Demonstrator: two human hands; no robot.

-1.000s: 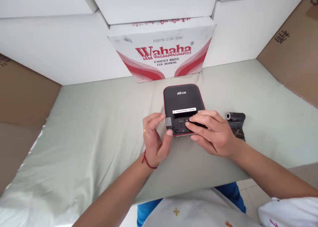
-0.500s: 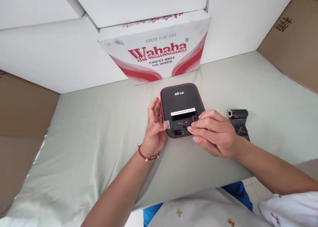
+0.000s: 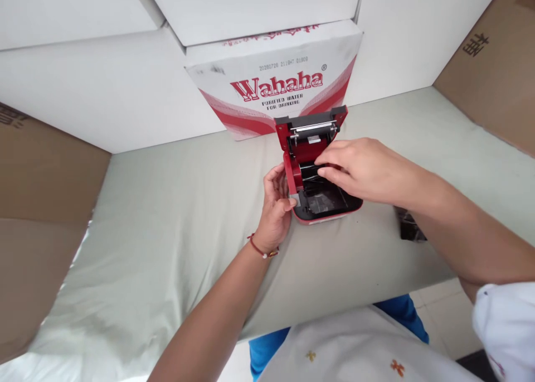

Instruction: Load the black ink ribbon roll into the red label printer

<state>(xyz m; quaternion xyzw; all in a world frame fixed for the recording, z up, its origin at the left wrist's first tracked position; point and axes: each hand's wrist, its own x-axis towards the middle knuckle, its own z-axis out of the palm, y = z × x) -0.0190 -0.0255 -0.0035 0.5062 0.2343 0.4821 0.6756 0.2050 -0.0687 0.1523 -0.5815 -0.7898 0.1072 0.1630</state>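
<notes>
A small black-and-red printer (image 3: 330, 206) stands on the pale green table (image 3: 167, 220), its lid (image 3: 311, 128) swung up and back so the red inside shows. My left hand (image 3: 276, 206) grips the printer's left side, thumb on the grey latch button. My right hand (image 3: 359, 167) reaches into the open bay, fingers closed on a black roll inside it. A red cord bracelet circles my left wrist.
A white Wahaha water carton (image 3: 276, 81) stands right behind the printer among stacked white boxes (image 3: 83, 86). Brown cardboard (image 3: 45, 203) walls the left and right sides. A dark film roll (image 3: 412, 226) lies on the table, partly hidden under my right forearm.
The printer's lid, shut before, now stands open. My right hand moved from the front edge up into the bay. My left hand stayed gripping the left side.
</notes>
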